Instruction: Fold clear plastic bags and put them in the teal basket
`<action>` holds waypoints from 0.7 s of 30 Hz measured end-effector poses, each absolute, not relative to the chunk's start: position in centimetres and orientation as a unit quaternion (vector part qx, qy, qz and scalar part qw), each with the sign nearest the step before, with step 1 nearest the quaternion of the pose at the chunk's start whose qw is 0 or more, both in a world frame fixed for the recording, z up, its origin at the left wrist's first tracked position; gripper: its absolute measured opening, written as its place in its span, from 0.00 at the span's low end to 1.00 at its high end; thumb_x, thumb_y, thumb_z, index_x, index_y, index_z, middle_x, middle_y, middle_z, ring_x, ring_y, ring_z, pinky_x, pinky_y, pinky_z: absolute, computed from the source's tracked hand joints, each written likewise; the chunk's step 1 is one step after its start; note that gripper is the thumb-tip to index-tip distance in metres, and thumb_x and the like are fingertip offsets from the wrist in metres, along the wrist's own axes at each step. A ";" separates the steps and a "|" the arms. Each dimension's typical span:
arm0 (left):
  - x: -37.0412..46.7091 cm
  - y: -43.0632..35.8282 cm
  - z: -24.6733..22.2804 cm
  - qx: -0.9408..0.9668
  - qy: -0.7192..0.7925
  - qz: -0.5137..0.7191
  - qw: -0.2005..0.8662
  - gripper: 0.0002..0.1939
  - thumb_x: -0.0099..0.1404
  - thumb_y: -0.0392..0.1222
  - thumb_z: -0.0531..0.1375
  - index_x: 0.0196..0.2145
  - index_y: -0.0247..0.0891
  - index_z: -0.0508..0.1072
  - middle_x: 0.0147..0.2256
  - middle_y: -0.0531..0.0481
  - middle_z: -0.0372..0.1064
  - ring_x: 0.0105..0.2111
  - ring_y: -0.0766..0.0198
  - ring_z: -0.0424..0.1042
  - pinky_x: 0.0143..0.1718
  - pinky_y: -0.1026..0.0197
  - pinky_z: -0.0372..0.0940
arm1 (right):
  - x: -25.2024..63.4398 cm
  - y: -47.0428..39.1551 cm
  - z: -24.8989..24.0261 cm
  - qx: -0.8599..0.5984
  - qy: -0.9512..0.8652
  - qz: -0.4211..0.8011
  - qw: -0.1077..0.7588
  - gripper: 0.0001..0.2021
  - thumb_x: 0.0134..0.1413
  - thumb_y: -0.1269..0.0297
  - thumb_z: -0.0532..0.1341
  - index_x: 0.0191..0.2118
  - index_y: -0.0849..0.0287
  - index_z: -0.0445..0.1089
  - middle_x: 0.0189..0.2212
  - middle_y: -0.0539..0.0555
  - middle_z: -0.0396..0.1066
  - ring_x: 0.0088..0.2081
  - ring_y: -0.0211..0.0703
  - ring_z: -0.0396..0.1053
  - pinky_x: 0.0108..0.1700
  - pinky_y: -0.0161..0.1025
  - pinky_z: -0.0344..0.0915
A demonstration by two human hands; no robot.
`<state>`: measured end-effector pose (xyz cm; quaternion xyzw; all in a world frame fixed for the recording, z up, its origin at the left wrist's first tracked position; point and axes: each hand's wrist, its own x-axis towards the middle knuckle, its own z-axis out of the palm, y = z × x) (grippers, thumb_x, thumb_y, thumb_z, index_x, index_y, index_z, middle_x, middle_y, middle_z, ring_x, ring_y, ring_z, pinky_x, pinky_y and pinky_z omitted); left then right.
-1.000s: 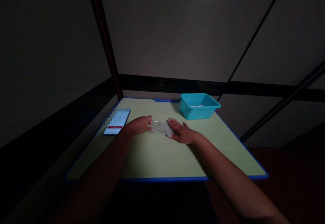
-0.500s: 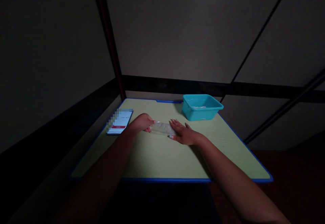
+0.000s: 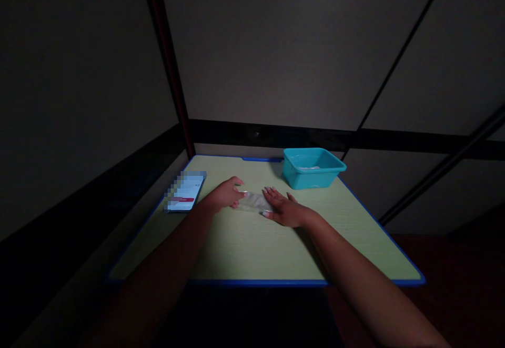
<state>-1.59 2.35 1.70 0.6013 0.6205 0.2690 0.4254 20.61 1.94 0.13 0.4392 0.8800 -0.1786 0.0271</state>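
A small clear plastic bag (image 3: 253, 201) lies flat on the pale tabletop between my hands. My right hand (image 3: 287, 209) rests palm down over the bag's right end, fingers stretched out and spread, covering that part of it. At the bag's left end is my left hand (image 3: 226, 194), its fingers parted and the thumb tip touching the bag's edge. The bag's contents, if any, are too faint to make out.
A turquoise plastic basket (image 3: 313, 178) stands at the table's back right, with something clear or whitish inside. On the left lies a phone (image 3: 185, 192) with its screen lit. The table (image 3: 260, 253) has a blue rim, and dark-banded walls rise behind and to the left.
My left hand has loosened from its pinch on the bag's left end, its index finger now lifted and apart. My right hand stays flat on the bag.
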 end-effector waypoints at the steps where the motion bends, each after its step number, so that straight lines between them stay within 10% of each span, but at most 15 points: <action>1: -1.6 2.4 1.7 0.595 0.622 0.286 0.422 0.16 0.59 0.35 0.59 0.46 0.37 0.62 0.27 0.55 0.63 0.21 0.71 0.65 0.24 0.68 0.63 | 20.6 1.9 0.1 0.440 0.880 -0.178 0.027 0.38 0.57 0.42 0.45 0.66 0.55 0.29 0.66 0.54 0.27 0.65 0.50 0.26 0.59 0.64 0.31; 21: -2.0 2.4 2.4 0.601 0.651 0.282 0.368 0.08 0.60 0.40 0.56 0.37 0.37 0.69 0.30 0.51 0.68 0.25 0.67 0.67 0.22 0.68 0.60 | 20.5 1.8 0.1 0.447 0.877 -0.175 0.031 0.36 0.58 0.43 0.40 0.66 0.55 0.29 0.66 0.52 0.26 0.65 0.47 0.26 0.59 0.63 0.31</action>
